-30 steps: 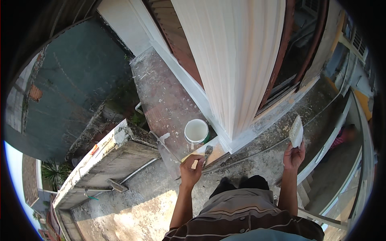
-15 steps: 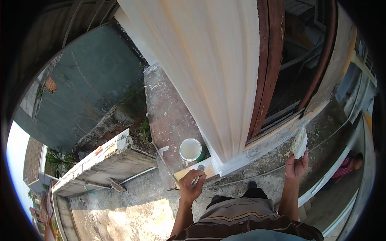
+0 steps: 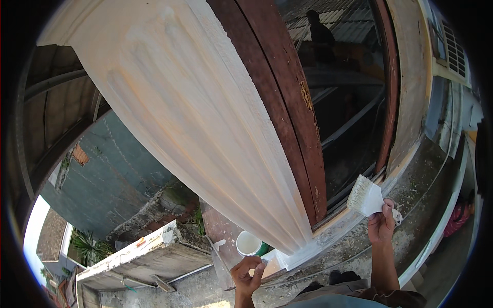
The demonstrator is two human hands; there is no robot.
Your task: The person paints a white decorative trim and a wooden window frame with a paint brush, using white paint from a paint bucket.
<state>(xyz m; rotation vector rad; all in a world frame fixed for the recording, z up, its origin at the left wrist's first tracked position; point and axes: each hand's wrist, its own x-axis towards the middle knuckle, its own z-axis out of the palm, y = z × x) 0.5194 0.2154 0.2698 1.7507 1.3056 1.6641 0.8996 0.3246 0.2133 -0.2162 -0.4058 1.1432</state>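
Observation:
My right hand [image 3: 381, 226] is closed around a wide paintbrush [image 3: 371, 200] with pale bristles and a white ferrule, raised in front of the window's lower edge. My left hand [image 3: 247, 273] is closed, thumb against curled fingers, low beside the foot of the column; whatever it holds is too small to make out. Just beyond it stands a white-and-green bucket [image 3: 249, 244], pale inside, on a reddish ledge [image 3: 218, 220]. The fluted column [image 3: 205, 138] rises ahead of me, coated in streaky white over yellowish paint.
Right of the column are a chipped brown wooden frame [image 3: 287, 102] and dark window glass [image 3: 344, 102] with reflections. A low concrete wall [image 3: 149, 256] lies on the left. A person in a reddish top [image 3: 458, 220] is partly visible below at far right.
My view has tilted up along the column. The paintbrush has swung from upright to leaning left. The grey piece seen at my left fingers earlier no longer shows.

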